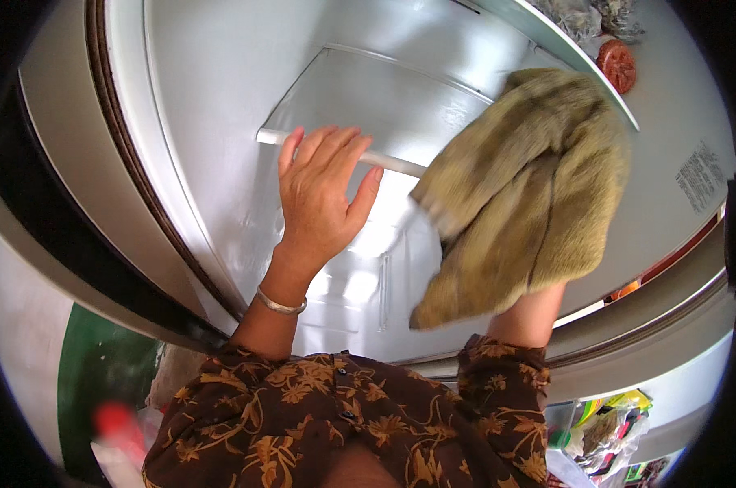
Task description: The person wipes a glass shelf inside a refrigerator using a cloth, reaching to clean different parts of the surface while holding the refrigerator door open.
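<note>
I see the inside of a refrigerator in front of me. My left hand (324,186), with a metal bangle at the wrist, is held over the white front edge of a glass refrigerator shelf (386,97), fingers apart and holding nothing; whether it touches the edge is not plain. On the right, an olive-brown cloth (526,183), slightly blurred, hangs over my right hand and hides most of it. Only the right wrist and forearm show below the cloth, with a few blurred fingertips (438,216) at its left edge. Below the shelf lies the shiny white refrigerator floor (343,299).
A higher shelf's edge (606,85) crosses the upper right, with plastic bags (572,18) and a round reddish item (616,66) beyond it. Door gaskets (130,152) curve along both sides. Filled door bins (606,433) are at the lower right.
</note>
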Available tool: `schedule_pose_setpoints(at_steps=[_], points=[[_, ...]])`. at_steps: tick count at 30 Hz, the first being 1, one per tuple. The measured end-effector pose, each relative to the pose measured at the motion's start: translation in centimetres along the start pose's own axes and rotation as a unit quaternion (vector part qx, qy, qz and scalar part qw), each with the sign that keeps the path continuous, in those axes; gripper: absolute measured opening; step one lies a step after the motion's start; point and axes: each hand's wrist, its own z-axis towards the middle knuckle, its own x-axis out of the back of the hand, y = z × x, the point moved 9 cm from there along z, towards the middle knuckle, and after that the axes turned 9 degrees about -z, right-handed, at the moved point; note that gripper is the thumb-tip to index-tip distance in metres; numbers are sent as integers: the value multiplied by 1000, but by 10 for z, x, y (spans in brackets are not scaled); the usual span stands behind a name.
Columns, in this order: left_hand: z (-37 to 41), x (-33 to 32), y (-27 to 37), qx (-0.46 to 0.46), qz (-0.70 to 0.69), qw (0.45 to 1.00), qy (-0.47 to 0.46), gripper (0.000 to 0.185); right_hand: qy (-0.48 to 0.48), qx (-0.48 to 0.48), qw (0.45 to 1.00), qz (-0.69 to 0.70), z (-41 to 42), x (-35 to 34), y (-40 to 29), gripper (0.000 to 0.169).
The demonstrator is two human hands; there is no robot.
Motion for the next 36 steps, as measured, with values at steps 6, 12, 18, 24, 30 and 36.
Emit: schedule_pose_setpoints(at_steps=[6, 12, 18, 24, 30, 36], points=[[-1, -15, -7, 10, -25, 1000, -2, 27, 154, 28, 987, -32, 38, -15, 74, 60], [-7, -23, -2, 12, -21, 1000, -1, 27, 130, 154, 976, -87, 11, -65, 50, 67], [-4, -28, -3, 15, -23, 1000, 0, 28, -448, -55, 892, 15, 48, -194, 70, 62], [-9, -20, -6, 18, -32, 999, -6, 30, -471, 36, 881, 21, 118, -281, 13, 68], [-5, -21, -10, 25, -30, 999, -30, 31, -429, 93, 892, 110, 163, -340, -105, 67], [0, -19, -12, 24, -59, 997, -46, 44, -460, 139, 869, 116, 120, -295, -142, 64]])
